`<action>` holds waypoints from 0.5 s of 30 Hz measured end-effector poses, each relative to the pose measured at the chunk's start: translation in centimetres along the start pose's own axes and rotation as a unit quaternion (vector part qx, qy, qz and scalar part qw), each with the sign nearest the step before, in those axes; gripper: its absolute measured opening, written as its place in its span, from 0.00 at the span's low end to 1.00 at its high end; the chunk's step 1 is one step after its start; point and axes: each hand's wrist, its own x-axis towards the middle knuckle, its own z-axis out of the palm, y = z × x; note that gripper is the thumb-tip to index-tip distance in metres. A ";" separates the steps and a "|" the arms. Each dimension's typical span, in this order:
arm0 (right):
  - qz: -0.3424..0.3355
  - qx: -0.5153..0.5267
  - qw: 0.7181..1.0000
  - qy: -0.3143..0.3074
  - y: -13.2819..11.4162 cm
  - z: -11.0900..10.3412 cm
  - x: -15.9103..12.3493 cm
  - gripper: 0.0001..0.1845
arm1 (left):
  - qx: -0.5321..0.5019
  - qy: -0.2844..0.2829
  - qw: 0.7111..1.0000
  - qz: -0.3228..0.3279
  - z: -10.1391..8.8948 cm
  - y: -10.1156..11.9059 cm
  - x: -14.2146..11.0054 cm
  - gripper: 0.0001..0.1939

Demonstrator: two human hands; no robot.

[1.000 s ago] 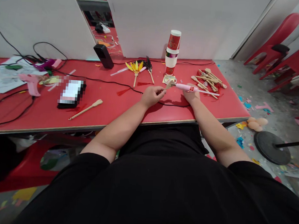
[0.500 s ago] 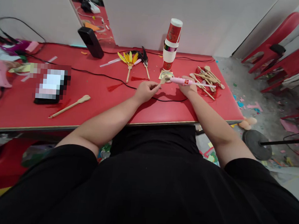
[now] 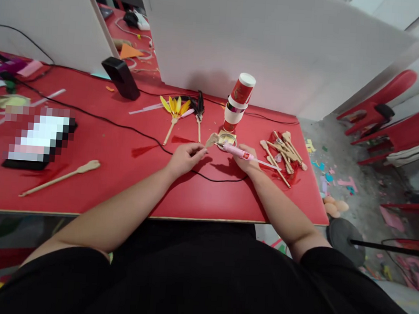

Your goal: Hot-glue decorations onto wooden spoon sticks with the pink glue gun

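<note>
Red tabletop [image 3: 89,134] fills the view. On it the left hand [image 3: 184,157] pinches the handle of a small wooden stick [image 3: 210,140] between fingertips, while the right hand [image 3: 247,163] is closed around a pink glue gun [image 3: 236,151], its nozzle just beside the stick's flat head.

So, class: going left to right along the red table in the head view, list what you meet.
Blurred dark block → lone wooden spoon → black box → yellow feather fan → left hand → stacked paper cups → right hand, its grip on a pink glue gun → pile of wooden spoons.
</note>
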 end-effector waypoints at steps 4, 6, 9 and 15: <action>0.005 -0.010 1.000 -0.011 0.6 0.1 0.3 0.13 | -0.003 0.017 1.000 -0.012 0.1 -0.5 -0.3 0.22; 0.001 -0.001 1.000 -0.017 0.6 0.1 0.4 0.14 | 0.005 0.016 1.000 -0.016 0.2 -0.5 -0.4 0.24; 0.004 0.018 1.000 -0.025 0.5 0.0 0.4 0.15 | 0.015 0.015 1.000 -0.018 0.3 -0.5 -0.4 0.26; 0.013 0.068 0.997 -0.020 -0.1 0.0 0.7 0.05 | -0.055 0.030 0.997 -0.047 -0.3 -0.6 -1.2 0.28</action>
